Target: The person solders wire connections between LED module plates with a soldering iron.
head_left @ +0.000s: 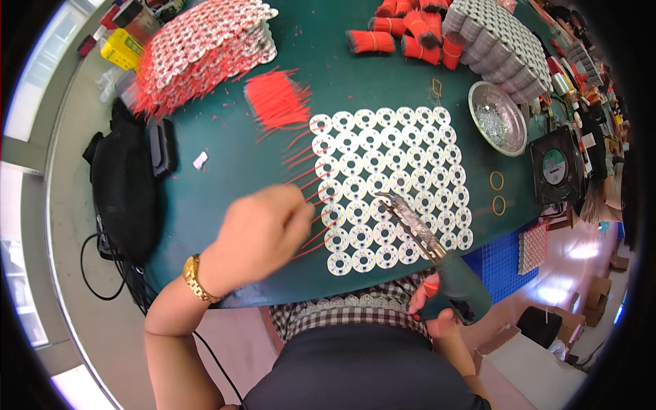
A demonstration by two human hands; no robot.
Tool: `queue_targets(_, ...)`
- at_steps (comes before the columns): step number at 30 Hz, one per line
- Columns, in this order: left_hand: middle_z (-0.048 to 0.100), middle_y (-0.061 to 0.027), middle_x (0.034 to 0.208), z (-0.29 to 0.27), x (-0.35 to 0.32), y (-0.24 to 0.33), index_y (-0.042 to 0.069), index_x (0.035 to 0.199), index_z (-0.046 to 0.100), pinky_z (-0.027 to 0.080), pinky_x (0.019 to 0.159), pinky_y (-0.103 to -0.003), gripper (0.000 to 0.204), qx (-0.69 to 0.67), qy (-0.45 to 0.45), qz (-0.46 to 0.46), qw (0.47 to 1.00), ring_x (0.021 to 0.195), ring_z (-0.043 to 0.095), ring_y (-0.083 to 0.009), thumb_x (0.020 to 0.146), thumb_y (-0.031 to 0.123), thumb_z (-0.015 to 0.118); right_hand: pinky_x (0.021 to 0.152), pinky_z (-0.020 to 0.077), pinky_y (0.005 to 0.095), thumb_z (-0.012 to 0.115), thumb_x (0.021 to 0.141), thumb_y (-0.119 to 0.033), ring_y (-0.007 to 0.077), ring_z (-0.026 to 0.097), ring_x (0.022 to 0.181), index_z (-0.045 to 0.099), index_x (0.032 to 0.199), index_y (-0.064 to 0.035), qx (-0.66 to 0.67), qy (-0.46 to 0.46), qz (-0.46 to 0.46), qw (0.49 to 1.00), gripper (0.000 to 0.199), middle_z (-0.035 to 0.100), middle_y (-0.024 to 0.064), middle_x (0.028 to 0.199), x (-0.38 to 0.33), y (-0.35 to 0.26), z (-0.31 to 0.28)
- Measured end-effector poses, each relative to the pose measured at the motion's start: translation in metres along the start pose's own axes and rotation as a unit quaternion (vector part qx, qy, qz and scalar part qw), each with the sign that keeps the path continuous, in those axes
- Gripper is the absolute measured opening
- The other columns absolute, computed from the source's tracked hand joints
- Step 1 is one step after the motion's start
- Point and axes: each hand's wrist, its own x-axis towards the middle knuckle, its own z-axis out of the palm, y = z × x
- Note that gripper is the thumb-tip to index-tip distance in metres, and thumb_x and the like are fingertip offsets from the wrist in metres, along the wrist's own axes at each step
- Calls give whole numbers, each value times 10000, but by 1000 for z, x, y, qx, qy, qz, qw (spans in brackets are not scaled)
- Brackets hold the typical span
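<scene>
My left hand (pixel 258 236), a gold watch on its wrist, hovers over the green table (pixel 225 184) with its fingers pinched among thin red wires (pixel 309 179) at the left edge of a white panel of round circuit boards (pixel 389 184). My right hand (pixel 437 311) grips the dark handle of a soldering gun (pixel 427 242). The gun's crusted metal tip points up-left over the panel's lower rows. Whether a wire sits between the left fingers is hidden.
A loose pile of red wires (pixel 277 99) lies above the panel, with a heap of wired boards (pixel 205 48) at far left. Bundled red wires (pixel 403 31), stacked boards (pixel 499 48), a metal bowl (pixel 497 116) and a black fan (pixel 557 167) stand at right.
</scene>
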Motion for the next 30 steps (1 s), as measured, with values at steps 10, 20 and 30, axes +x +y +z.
queue_targets(10,581,-132,885,-20,82,-57,5,881,578,464,741,-399,98,169,134,28,976,843,578,-317,849,65,649,550,490,310,633,822,-654,196,560,598,437,1220,-7,51,20,-70,996,784,540,99,746,20,-4,2)
queue_targets(20,580,-92,950,8,74,-60,61,979,544,403,797,-439,156,320,111,-19,941,939,535,-298,855,85,636,599,506,336,669,783,-668,193,562,654,448,1226,-40,69,18,-31,997,800,541,95,769,17,-5,-3)
queue_targets(30,577,-40,927,4,67,-69,98,921,684,399,774,-385,111,232,257,54,936,873,560,-224,811,103,701,662,499,331,694,763,-665,188,578,735,457,1250,-71,48,-38,-9,998,804,557,78,839,15,-2,-5)
